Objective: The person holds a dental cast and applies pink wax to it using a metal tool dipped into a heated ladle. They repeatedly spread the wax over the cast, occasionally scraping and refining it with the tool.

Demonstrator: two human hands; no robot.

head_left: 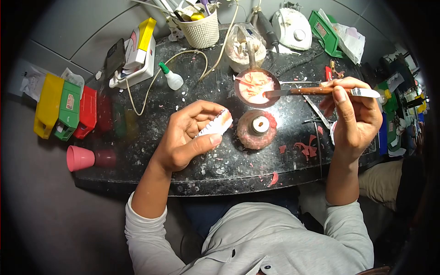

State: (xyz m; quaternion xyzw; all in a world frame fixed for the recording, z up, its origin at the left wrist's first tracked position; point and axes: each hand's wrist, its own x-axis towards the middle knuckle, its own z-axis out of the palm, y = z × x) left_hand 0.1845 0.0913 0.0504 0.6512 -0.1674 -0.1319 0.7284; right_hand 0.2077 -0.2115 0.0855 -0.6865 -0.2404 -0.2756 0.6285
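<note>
While clenched in the left hand [185, 135], a white-and-pink dental cast [215, 124]; right hand [353, 114] grasping a wooden-handled spatula [321, 91].

A white-and-pink dental cast [216, 124] sits tilted in the left hand [185, 135]. A wooden-handled spatula [316, 91], held level, has its blade over a bowl of pink wax [256, 87].

bench: I'm looking at a dark speckled worktop [220, 176]
middle: wax-crusted burner [256, 129]
behind burner: pink wax bowl [256, 87]
far left of burner: pink cup [80, 158]
right of burner: wax scraps [306, 149]
</note>
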